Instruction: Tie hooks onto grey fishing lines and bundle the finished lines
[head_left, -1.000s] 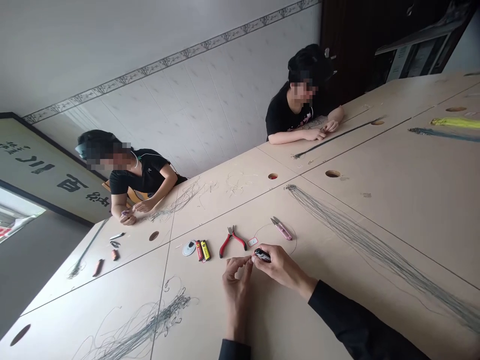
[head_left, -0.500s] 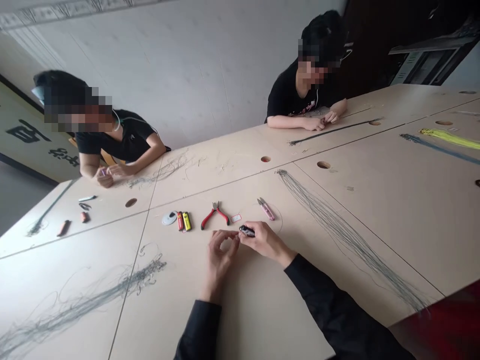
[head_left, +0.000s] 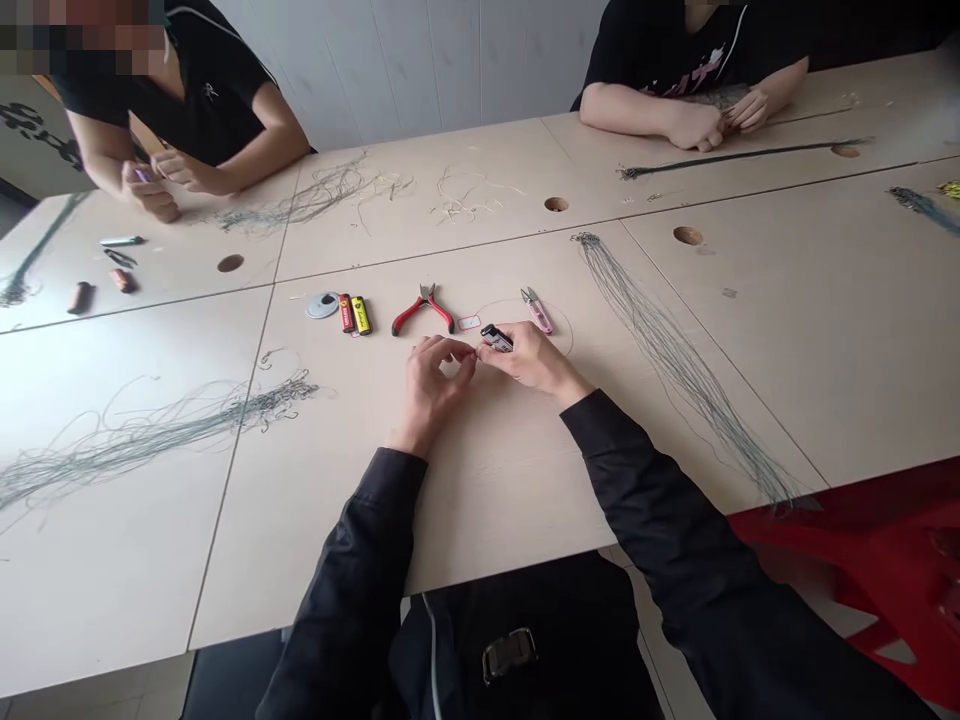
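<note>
Right hand [head_left: 534, 356] grasping a black lighter [head_left: 497, 338], its tips meeting the left hand [head_left: 435, 388] over a pale worktop [head_left: 495, 490]

The lighter sits in the right hand, tilted, near the middle of the view. The left hand is curled, thumb and forefinger drawn together into a ring; whether it pinches something fine is too small to tell. Just beyond the hands lie red-handled pliers [head_left: 405, 317] with spread handles, a small red-edged tag [head_left: 469, 322] and pink snips [head_left: 539, 315]. Left of the pliers, a red lighter [head_left: 346, 313] and a yellow lighter [head_left: 361, 315] lie side by side, next to a round grey disc [head_left: 319, 304]. A bundle of thin lines [head_left: 679, 375] runs diagonally at right; a looser tangle with hook-like ends [head_left: 274, 402] spreads at left. Across the worktop are two people in black, one at left [head_left: 210, 95], one at right [head_left: 637, 70].
</note>
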